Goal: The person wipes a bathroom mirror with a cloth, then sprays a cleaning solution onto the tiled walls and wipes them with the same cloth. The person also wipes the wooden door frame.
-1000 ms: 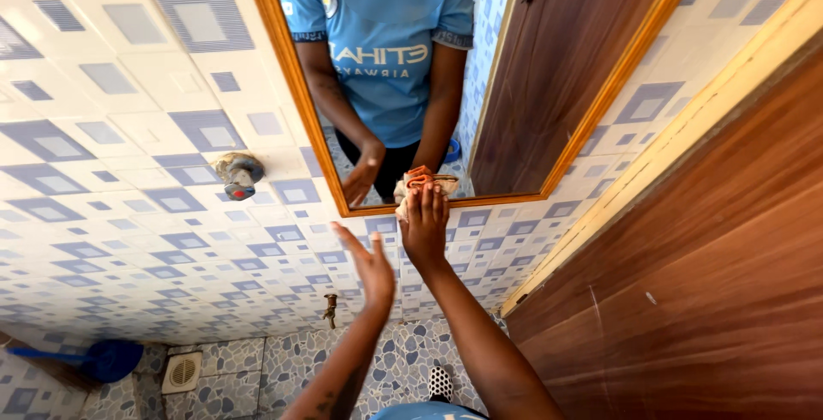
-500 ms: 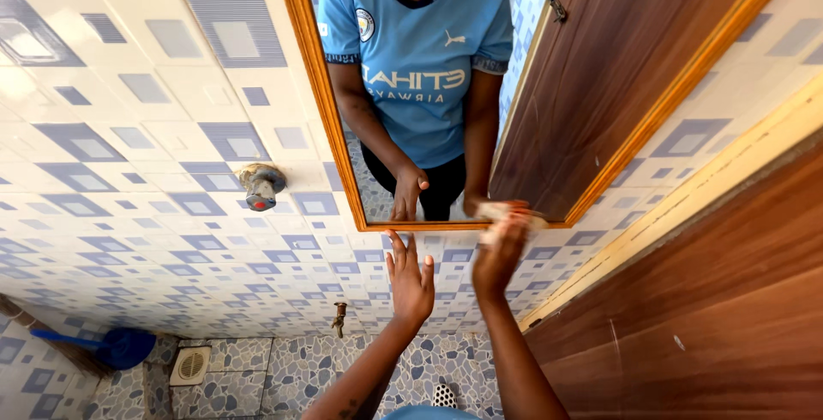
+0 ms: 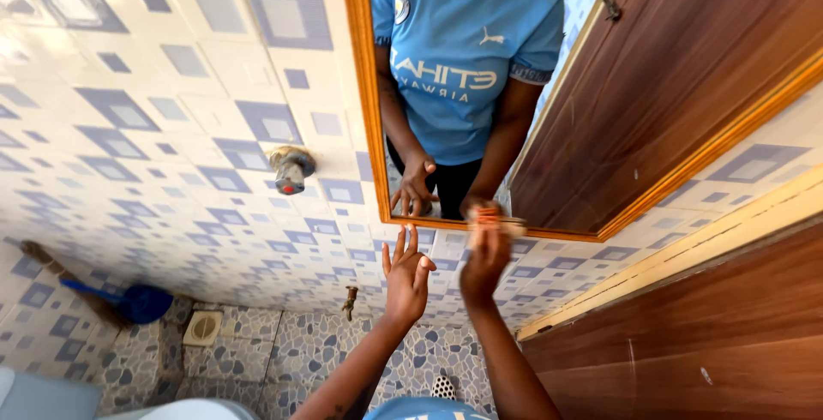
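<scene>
Head view: the right hand is clenched around a folded cloth and presses it against the lower edge of the wooden-framed mirror, on the bottom frame rail. The left hand is released, fingers spread, palm flat on the tiled wall just below the frame and beside the right hand. A wall tap sits left of the mirror. A small brass tap is mounted lower down, near the floor drain. A wooden door stands at right.
</scene>
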